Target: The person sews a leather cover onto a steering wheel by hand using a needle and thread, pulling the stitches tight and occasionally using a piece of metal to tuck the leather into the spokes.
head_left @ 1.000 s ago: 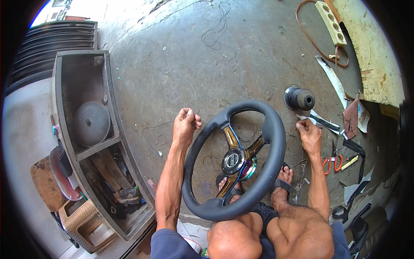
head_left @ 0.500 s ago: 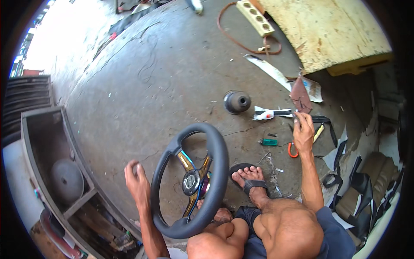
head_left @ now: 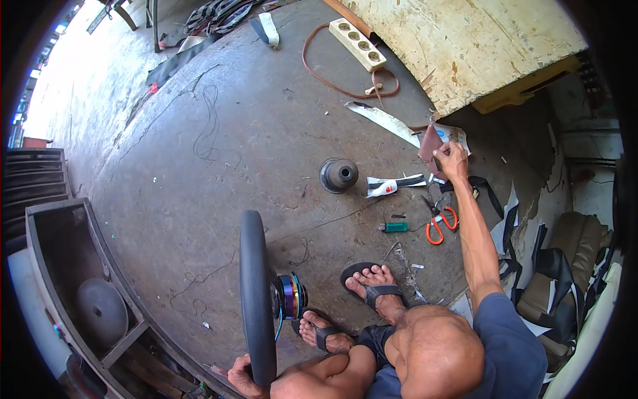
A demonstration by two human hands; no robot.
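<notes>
A black-rimmed steering wheel (head_left: 256, 292) stands edge-on beside my left knee. Its hub adapter (head_left: 291, 296), with blue and purple rings, points right. My left hand (head_left: 243, 376) is closed at the rim's lower end, its fingers partly hidden behind it. Farther off at the right, my right hand (head_left: 453, 161) pinches at a reddish-brown flat piece (head_left: 432, 147) on the floor. Just nearer than that hand lie orange-handled scissors (head_left: 440, 227). A green lighter (head_left: 395, 227) and a white tube (head_left: 381, 189) with a red mark are left of them.
A black bell-shaped boot (head_left: 339, 175) sits mid-floor. Beyond are a power strip (head_left: 357, 45) with a brown cord and a stained yellowish board (head_left: 465, 53). A metal frame (head_left: 116, 266) with a grey disc stands at left. Dark scraps and brown padded material (head_left: 561, 266) lie at right.
The wheel has turned from showing its face to edge-on. My left hand has come down to its rim. My right hand has moved farther out to the reddish-brown piece. The view has shifted.
</notes>
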